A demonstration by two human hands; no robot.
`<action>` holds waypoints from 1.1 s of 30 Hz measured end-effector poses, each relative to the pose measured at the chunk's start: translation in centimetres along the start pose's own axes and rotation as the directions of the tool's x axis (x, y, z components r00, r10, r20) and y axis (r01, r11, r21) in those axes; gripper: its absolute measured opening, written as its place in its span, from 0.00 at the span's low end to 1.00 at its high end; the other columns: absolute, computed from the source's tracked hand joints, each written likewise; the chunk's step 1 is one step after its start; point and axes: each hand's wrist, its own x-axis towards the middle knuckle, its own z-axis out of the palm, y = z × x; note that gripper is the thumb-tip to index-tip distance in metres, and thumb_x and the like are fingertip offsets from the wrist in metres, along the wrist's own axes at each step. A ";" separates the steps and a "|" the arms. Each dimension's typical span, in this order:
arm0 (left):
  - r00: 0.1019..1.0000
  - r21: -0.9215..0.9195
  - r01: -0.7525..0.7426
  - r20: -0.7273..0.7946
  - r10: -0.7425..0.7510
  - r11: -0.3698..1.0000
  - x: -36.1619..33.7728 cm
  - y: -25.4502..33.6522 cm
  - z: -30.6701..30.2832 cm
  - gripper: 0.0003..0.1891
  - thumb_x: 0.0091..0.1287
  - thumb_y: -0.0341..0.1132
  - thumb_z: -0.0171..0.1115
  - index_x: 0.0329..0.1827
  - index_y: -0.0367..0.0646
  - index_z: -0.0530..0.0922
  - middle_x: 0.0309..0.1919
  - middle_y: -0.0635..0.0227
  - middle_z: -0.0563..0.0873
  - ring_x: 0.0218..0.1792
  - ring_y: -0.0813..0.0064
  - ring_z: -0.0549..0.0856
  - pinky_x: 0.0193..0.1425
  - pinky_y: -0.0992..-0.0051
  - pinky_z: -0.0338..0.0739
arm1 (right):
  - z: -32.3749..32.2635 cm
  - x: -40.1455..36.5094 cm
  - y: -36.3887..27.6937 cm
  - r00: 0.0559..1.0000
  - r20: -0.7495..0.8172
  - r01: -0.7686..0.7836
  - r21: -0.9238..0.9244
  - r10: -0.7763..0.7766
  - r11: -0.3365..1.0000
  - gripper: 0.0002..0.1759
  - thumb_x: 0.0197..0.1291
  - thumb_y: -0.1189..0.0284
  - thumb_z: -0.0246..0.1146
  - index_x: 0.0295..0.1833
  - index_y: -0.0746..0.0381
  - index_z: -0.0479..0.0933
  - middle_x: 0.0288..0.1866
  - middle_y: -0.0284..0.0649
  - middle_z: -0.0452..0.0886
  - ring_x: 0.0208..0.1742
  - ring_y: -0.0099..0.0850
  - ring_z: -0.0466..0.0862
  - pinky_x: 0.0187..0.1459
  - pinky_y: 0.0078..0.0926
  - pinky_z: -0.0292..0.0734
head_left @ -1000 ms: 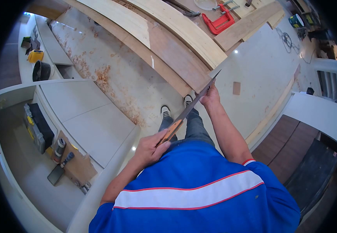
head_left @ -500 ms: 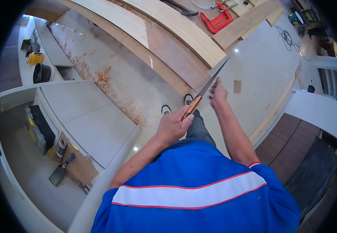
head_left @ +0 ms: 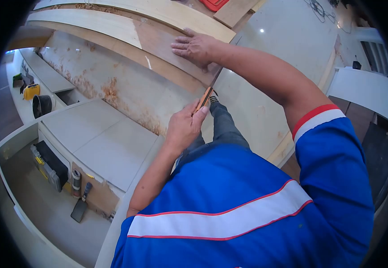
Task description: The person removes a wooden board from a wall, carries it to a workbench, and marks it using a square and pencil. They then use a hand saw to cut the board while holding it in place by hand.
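The orange handle of a handsaw [head_left: 204, 100] is gripped in my left hand [head_left: 184, 126], in front of my waist. From there its narrow blade runs up along the end of a wooden board [head_left: 162, 47], partly hidden behind my right wrist. My right hand [head_left: 196, 48] lies on top of that board near its end, fingers spread and nothing held. The board has a pale yellow stretch and a browner bare stretch under my palm.
A second long board [head_left: 203, 22] lies behind, with a red clamp [head_left: 213, 3] at the top edge. Wood shavings [head_left: 110, 91] litter the floor. To the left, an open cabinet frame holds a toolbox [head_left: 51, 165] and a brush-like tool [head_left: 81, 203]. A cable [head_left: 321, 11] lies upper right.
My right hand has swung left from beside the saw onto the board, fingers spread. My left hand has shifted slightly up and left with the saw, its blade now at the board's end.
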 end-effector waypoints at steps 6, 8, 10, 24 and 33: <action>0.998 -0.018 0.055 -0.003 -0.055 0.998 -0.8 1.5 -0.2 0.24 0.78 0.48 0.59 0.67 0.38 0.81 0.39 0.48 0.90 0.40 0.51 0.90 0.49 0.62 0.83 | 1.5 0.0 1.5 0.999 -0.033 0.026 0.192 -0.020 0.981 0.77 0.26 0.52 0.87 0.88 0.48 0.54 0.91 0.25 0.53 0.91 0.37 0.48 0.88 0.59 0.33; 0.999 0.035 0.054 0.005 -0.054 0.998 -1.9 2.3 -1.2 0.24 0.78 0.47 0.59 0.68 0.38 0.81 0.40 0.49 0.90 0.41 0.53 0.91 0.49 0.64 0.83 | 2.2 0.1 2.0 0.998 -0.063 0.033 0.205 -0.020 0.978 0.79 0.25 0.52 0.87 0.88 0.47 0.53 0.91 0.24 0.53 0.91 0.37 0.48 0.88 0.60 0.32; 1.000 0.144 0.024 0.003 -0.025 0.989 -4.4 2.7 -2.7 0.25 0.78 0.46 0.60 0.69 0.37 0.80 0.42 0.50 0.91 0.42 0.56 0.92 0.50 0.67 0.83 | 3.3 0.1 2.0 0.992 -0.127 0.050 0.227 -0.021 0.973 0.79 0.25 0.52 0.87 0.88 0.47 0.52 0.91 0.24 0.52 0.91 0.36 0.48 0.88 0.59 0.31; 0.992 0.392 -0.088 0.116 0.045 0.916 8.5 3.4 3.5 0.19 0.78 0.49 0.55 0.52 0.41 0.84 0.41 0.46 0.90 0.41 0.38 0.87 0.47 0.46 0.81 | 1.9 -0.2 1.4 0.998 -0.062 0.010 0.214 0.003 0.977 0.78 0.26 0.53 0.87 0.88 0.47 0.52 0.91 0.23 0.51 0.90 0.40 0.53 0.88 0.60 0.34; 0.998 0.292 -0.013 0.061 -0.005 0.956 10.3 1.6 4.1 0.19 0.77 0.51 0.54 0.50 0.46 0.84 0.40 0.48 0.89 0.43 0.39 0.86 0.49 0.48 0.80 | -0.1 -0.3 1.1 1.000 0.018 0.000 0.169 -0.003 0.986 0.76 0.31 0.53 0.86 0.89 0.45 0.51 0.91 0.23 0.51 0.88 0.40 0.57 0.87 0.59 0.35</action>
